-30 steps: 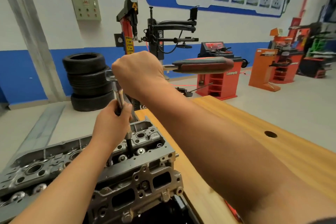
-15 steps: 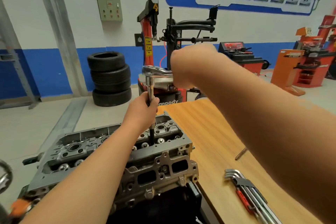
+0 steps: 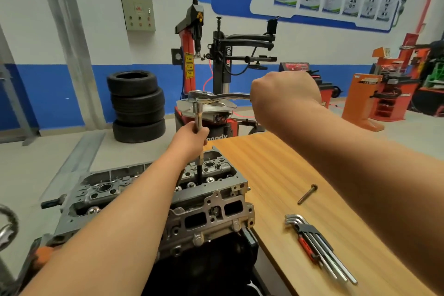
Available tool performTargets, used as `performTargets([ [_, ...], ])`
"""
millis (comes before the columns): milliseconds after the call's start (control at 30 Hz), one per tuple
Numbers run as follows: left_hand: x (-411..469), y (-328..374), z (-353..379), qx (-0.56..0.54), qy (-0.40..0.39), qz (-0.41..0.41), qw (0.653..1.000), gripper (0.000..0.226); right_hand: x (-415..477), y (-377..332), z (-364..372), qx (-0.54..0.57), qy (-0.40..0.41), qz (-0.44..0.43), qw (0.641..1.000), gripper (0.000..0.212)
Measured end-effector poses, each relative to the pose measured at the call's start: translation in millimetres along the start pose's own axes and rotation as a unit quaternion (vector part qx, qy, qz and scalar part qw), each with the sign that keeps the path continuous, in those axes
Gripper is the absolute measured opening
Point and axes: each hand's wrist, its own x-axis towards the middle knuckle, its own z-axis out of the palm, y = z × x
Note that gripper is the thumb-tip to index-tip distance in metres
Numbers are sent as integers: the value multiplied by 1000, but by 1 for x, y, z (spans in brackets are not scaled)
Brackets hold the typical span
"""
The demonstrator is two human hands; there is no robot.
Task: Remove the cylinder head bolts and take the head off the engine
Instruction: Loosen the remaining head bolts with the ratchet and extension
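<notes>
One wooden desk [image 3: 276, 163] stretches under the right forearm. One cylinder head [image 3: 211, 202] sits on the engine just left of the desk, below the left hand [image 3: 192, 138]. One ratchet [image 3: 216, 97] lies level between the two hands. The right hand [image 3: 286, 96] is fisted round its handle, and the left hand grips the one extension bar [image 3: 199, 118], which drops upright from the ratchet into the cylinder head's far end. On the desk below the right forearm lie one bundle of hex keys [image 3: 317, 245] (too blurred to count singly) and, nearer the hands, one loose bolt [image 3: 307, 194].
</notes>
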Motion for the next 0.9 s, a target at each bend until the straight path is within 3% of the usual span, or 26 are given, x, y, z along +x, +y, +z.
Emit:
performTargets([
  [100,-2,-1,0,-5,26,9,1000,22,26,12,29,14,93,1,996,31],
  [233,-9,-9,8,13,26,33,999,19,55,43,105,111,119,1,987,25],
  [400,0,-9,10,41,53,31,997,18,142,-6,137,236,40,77,968,21],
  [500,1,-18,14,17,70,26,997,12,178,-35,142,281,1,73,957,25],
  [600,3,-21,15,28,78,28,996,11,174,-34,135,261,-16,45,964,15],
  [700,4,-21,16,42,82,32,995,11,136,-7,114,217,-58,71,972,6],
  [767,5,-22,18,48,90,32,994,10,93,5,87,180,-37,69,981,4],
  [900,2,-22,22,53,99,44,993,14,10,-7,33,99,87,-3,991,36],
])
